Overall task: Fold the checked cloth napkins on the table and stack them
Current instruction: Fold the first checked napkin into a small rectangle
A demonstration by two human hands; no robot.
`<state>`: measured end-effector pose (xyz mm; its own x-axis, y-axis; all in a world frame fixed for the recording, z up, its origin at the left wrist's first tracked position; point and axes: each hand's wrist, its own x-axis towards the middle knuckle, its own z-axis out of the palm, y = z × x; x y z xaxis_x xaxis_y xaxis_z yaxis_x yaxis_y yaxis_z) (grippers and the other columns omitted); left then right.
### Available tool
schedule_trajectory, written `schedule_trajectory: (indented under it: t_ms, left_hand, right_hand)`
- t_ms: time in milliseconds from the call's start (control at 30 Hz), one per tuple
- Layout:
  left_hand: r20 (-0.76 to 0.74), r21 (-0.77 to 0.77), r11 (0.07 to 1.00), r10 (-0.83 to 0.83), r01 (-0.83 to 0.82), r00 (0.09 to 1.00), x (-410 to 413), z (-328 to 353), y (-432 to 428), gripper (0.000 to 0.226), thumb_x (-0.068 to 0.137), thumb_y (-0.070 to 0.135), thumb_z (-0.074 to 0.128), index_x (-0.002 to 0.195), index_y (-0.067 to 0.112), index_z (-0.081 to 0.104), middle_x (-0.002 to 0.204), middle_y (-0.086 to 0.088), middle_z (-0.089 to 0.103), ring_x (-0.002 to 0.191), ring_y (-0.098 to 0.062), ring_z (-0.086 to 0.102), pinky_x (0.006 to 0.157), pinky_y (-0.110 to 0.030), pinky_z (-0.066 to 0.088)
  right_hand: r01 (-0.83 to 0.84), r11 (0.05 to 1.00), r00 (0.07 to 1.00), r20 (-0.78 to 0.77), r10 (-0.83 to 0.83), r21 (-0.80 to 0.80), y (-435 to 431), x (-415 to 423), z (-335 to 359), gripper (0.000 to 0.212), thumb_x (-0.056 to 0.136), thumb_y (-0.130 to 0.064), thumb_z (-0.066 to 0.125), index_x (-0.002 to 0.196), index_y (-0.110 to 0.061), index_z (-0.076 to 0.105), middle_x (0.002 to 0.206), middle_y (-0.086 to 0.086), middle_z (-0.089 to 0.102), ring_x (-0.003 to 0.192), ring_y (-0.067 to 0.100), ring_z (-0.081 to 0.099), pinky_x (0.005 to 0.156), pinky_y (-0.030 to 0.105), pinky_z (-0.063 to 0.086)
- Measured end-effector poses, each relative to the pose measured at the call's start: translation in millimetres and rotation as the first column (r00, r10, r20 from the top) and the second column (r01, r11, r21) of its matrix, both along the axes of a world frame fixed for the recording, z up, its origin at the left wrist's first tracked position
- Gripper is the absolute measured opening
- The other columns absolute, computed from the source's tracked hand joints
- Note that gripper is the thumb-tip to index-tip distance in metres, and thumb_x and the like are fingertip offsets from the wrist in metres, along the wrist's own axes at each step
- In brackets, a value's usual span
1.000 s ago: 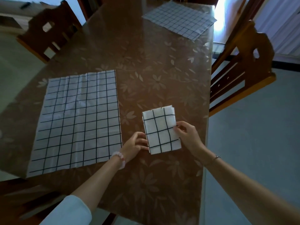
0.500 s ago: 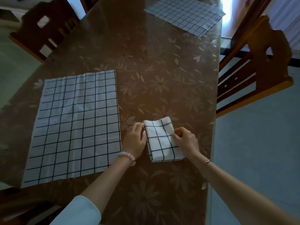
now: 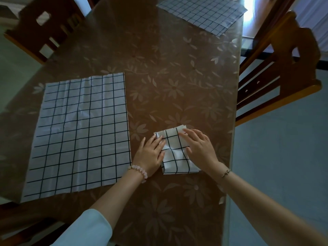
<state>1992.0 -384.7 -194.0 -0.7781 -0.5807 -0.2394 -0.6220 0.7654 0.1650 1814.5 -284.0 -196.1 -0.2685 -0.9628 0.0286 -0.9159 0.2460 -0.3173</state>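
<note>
Napkin (image 3: 176,158) edges: L hand (image 3: 150,153), R hand (image 3: 200,150).

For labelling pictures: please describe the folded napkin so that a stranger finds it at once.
On the brown flowered table, look near the right edge, beside the large spread napkin. The folded napkin lies under the left hand and right hand. Only it is a small packet; the far napkin lies flat.

One wide-angle view from the person's head looks forward and steeply down onto the tabletop (image 3: 168,68), close above its near end. Both arms enter from the bottom edge, with the left grip (image 3: 150,153) and right grip (image 3: 200,148) just below centre.
</note>
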Motion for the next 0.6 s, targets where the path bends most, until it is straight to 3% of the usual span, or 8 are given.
schedule_trajectory:
  t_ms: [167,233,300,367,433,500,533,600]
  left_hand:
    - [-0.068,0.058,0.998,0.019,-0.015,0.997,4,-1,-1,0.071,0.083,0.049,-0.004,0.145,0.026,0.019,0.153,0.010,0.017,0.142,-0.011,0.008,0.113,-0.037,-0.001]
    - [-0.292,0.146,0.980,0.170,-0.132,0.941,6,4,3,0.060,0.089,0.041,0.015,0.140,0.018,0.035,0.147,0.003,0.035,0.137,-0.013,0.027,0.114,-0.037,0.015]
    - [-0.484,0.263,0.912,0.407,-0.314,0.775,12,13,14,0.038,0.092,0.020,0.036,0.125,0.012,0.052,0.125,-0.003,0.056,0.114,-0.014,0.051,0.099,-0.031,0.041]
    - [-0.421,0.511,0.746,0.650,-0.427,0.633,20,25,28,0.027,0.091,0.005,0.041,0.109,0.014,0.060,0.101,-0.002,0.064,0.081,-0.010,0.058,0.069,-0.020,0.047]
    - [-0.133,0.807,0.424,0.809,-0.412,0.573,30,32,39,0.029,0.091,0.003,0.039,0.105,0.013,0.062,0.082,-0.002,0.061,0.063,-0.010,0.053,0.055,-0.019,0.042]
    - [0.150,0.924,0.100,0.794,-0.370,0.589,38,34,46,0.034,0.088,0.003,0.038,0.112,0.015,0.059,0.069,-0.002,0.057,0.057,-0.012,0.050,0.053,-0.023,0.040]
    - [0.230,0.934,0.004,0.758,-0.358,0.610,41,33,49,0.037,0.086,0.003,0.039,0.115,0.018,0.056,0.065,-0.002,0.056,0.055,-0.012,0.048,0.052,-0.024,0.038]
    - [0.294,0.937,-0.074,0.694,-0.341,0.657,43,32,54,0.043,0.084,0.004,0.039,0.121,0.025,0.047,0.060,0.000,0.054,0.053,-0.012,0.045,0.048,-0.023,0.035]
  right_hand:
    - [-0.139,0.987,0.990,-0.024,0.141,0.079,-5,-10,3,0.042,0.085,-0.013,0.056,0.125,-0.023,0.057,0.128,-0.004,0.055,0.118,0.022,0.049,0.104,0.047,0.034]
    - [-0.152,0.984,0.988,-0.024,0.155,0.095,-8,-13,8,0.039,0.086,-0.013,0.054,0.122,-0.024,0.059,0.125,-0.006,0.056,0.116,0.022,0.049,0.106,0.049,0.031]
    - [-0.173,0.978,0.984,-0.030,0.178,0.118,-10,-16,12,0.041,0.083,-0.009,0.055,0.120,-0.025,0.061,0.122,-0.008,0.057,0.115,0.022,0.048,0.107,0.049,0.028]
    - [-0.193,0.966,0.980,-0.023,0.200,0.175,-13,-19,18,0.051,0.080,-0.003,0.052,0.123,-0.028,0.059,0.124,-0.011,0.054,0.118,0.020,0.043,0.109,0.047,0.025]
    - [-0.210,0.956,0.975,-0.027,0.220,0.204,-13,-21,20,0.057,0.077,0.000,0.050,0.125,-0.031,0.056,0.126,-0.013,0.051,0.120,0.018,0.039,0.109,0.045,0.024]
    - [-0.213,0.954,0.975,-0.020,0.222,0.210,-13,-21,20,0.060,0.076,0.001,0.048,0.126,-0.033,0.055,0.127,-0.014,0.050,0.121,0.018,0.038,0.108,0.042,0.025]
    - [-0.210,0.954,0.976,-0.015,0.218,0.215,-13,-22,21,0.061,0.077,0.002,0.047,0.126,-0.033,0.054,0.128,-0.015,0.049,0.121,0.018,0.037,0.108,0.040,0.025]
    - [-0.207,0.950,0.977,-0.009,0.215,0.235,-14,-21,21,0.062,0.077,0.002,0.045,0.128,-0.034,0.052,0.130,-0.015,0.046,0.123,0.017,0.035,0.107,0.038,0.024]
